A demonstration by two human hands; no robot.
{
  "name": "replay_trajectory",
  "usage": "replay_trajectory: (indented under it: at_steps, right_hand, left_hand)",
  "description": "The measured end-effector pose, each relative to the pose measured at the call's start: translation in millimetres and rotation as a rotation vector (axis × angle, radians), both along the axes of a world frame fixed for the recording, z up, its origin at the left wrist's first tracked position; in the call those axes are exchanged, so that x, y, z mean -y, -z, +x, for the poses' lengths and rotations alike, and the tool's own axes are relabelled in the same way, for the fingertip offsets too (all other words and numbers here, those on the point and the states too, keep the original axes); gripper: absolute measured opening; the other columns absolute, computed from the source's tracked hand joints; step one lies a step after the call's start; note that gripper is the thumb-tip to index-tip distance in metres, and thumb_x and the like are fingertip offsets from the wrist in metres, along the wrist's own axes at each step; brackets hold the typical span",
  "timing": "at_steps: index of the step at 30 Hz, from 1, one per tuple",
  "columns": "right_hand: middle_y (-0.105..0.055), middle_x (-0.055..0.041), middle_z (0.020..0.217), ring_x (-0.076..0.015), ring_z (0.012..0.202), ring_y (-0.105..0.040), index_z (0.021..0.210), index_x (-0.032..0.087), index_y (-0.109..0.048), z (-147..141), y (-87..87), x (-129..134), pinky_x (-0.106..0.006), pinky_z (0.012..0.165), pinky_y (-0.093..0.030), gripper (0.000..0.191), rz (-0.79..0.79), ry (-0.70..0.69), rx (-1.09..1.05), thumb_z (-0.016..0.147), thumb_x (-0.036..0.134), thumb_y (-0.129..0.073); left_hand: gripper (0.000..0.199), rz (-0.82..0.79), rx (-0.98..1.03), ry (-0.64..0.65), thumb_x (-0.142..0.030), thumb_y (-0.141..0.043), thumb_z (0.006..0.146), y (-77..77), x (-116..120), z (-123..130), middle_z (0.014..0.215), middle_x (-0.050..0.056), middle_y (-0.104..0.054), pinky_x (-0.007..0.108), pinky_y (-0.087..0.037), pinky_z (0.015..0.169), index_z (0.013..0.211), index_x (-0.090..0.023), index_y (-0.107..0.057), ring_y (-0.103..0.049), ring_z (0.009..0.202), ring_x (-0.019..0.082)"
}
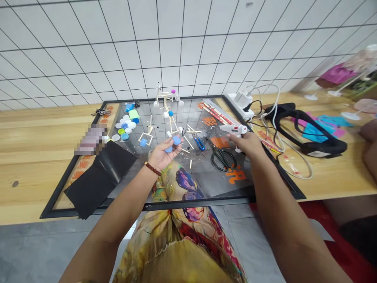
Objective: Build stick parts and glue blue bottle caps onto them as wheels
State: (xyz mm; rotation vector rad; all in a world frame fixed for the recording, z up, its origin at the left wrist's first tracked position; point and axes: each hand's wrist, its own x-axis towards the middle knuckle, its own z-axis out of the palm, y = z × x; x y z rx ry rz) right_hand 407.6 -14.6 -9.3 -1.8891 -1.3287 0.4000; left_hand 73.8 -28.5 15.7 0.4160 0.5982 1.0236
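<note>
My left hand (165,157), a beaded bracelet at its wrist, is closed around light blue bottle caps (176,140) above the middle of the clear sheet. Whether the caps are joined to the thin sticks behind them, I cannot tell. My right hand (249,144) grips a white hot glue gun (232,129), its nozzle pointing left. Beyond my left hand stands a stick model (166,106) with a pink ball and white and blue caps. A smaller stick frame (146,137) with a blue cap lies to its left.
Scissors (224,159) and blue-handled pliers (199,142) lie between my hands. Loose bottle caps (125,127) and black sheets (98,177) are at left. Glue sticks (218,112), a power strip (243,104) with cables and a black headset (309,133) are at right. Part of another person shows at far right.
</note>
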Motion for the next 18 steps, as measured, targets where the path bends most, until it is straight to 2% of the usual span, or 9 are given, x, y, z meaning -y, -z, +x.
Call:
replay_trajectory:
  at_steps: [2, 3, 5, 7, 10, 12, 15, 18]
  right_hand:
    - [-0.068, -0.0067, 0.073, -0.0193, 0.063, -0.057, 0.081, 0.016, -0.072, -8, -17.8, 3, -0.034, 0.060, -0.044, 0.033, 0.036, 0.060, -0.127, 0.071, 0.047, -0.073]
    - [-0.069, -0.0062, 0.075, -0.0172, 0.059, -0.054, 0.083, 0.017, -0.072, -14, -27.3, 6, -0.032, 0.056, -0.043, 0.032, 0.102, 0.033, -0.215, 0.072, 0.047, -0.072]
    - [-0.070, -0.0043, 0.076, -0.0138, 0.054, -0.048, 0.086, 0.020, -0.073, -32, -42.7, 15, -0.029, 0.049, -0.038, 0.032, 0.255, -0.113, -0.313, 0.075, 0.049, -0.072]
    - [-0.069, -0.0030, 0.072, -0.0131, 0.052, -0.047, 0.087, 0.021, -0.074, -53, -48.8, 24, -0.028, 0.047, -0.036, 0.032, 0.326, -0.274, -0.350, 0.076, 0.051, -0.072]
    - [-0.069, -0.0028, 0.072, -0.0148, 0.055, -0.053, 0.084, 0.021, -0.074, -81, -40.5, 35, -0.030, 0.052, -0.043, 0.032, 0.361, -0.423, -0.410, 0.077, 0.052, -0.072]
    - [-0.072, -0.0042, 0.077, -0.0181, 0.063, -0.062, 0.084, 0.020, -0.074, -92, -30.6, 40, -0.033, 0.060, -0.050, 0.032, 0.333, -0.459, -0.385, 0.078, 0.052, -0.073]
    - [-0.075, -0.0054, 0.079, -0.0223, 0.074, -0.068, 0.085, 0.020, -0.075, -98, -21.6, 47, -0.037, 0.071, -0.055, 0.034, 0.280, -0.505, -0.361, 0.079, 0.053, -0.074]
    - [-0.075, -0.0054, 0.080, -0.0223, 0.073, -0.068, 0.088, 0.020, -0.075, -96, -20.7, 49, -0.038, 0.071, -0.056, 0.038, 0.268, -0.515, -0.358, 0.079, 0.057, -0.073]
  left_hand:
    - [0.035, 0.000, -0.003, 0.010, -0.004, -0.051, 0.088, 1.2, 0, -1, 0.091, 0.012, -0.074, 0.019, -0.060, 0.071, 0.119, -0.010, -0.066, -0.069, 0.070, 0.011]
    - [0.035, 0.003, -0.003, 0.010, -0.004, -0.053, 0.087, 1.8, -1, -1, 0.091, 0.012, -0.075, 0.019, -0.060, 0.070, 0.118, -0.010, -0.067, -0.070, 0.070, 0.011]
    - [0.032, 0.025, -0.005, 0.002, -0.006, -0.055, 0.086, 3.1, -2, -1, 0.093, 0.011, -0.075, 0.020, -0.060, 0.071, 0.116, -0.011, -0.067, -0.070, 0.070, 0.011]
    - [0.029, 0.058, -0.012, -0.022, -0.006, -0.057, 0.086, 4.7, -3, -2, 0.095, 0.011, -0.075, 0.021, -0.060, 0.073, 0.113, -0.011, -0.068, -0.069, 0.072, 0.011]
    - [0.025, 0.079, -0.026, -0.062, -0.005, -0.060, 0.085, 6.7, -5, -4, 0.097, 0.010, -0.075, 0.022, -0.059, 0.077, 0.107, -0.012, -0.068, -0.069, 0.074, 0.010]
    - [0.023, 0.078, -0.033, -0.093, -0.004, -0.061, 0.084, 7.7, -6, -4, 0.092, 0.007, -0.074, 0.021, -0.059, 0.077, 0.103, -0.013, -0.069, -0.068, 0.073, 0.010]
    - [0.024, 0.099, -0.044, -0.120, -0.003, -0.064, 0.083, 9.7, -8, -5, 0.086, 0.004, -0.072, 0.019, -0.056, 0.071, 0.103, -0.013, -0.070, -0.066, 0.070, 0.009]
    - [0.028, 0.144, -0.065, -0.091, -0.007, -0.069, 0.081, 13.0, -8, -4, 0.094, 0.007, -0.073, 0.018, -0.053, 0.065, 0.108, -0.013, -0.071, -0.064, 0.069, 0.009]
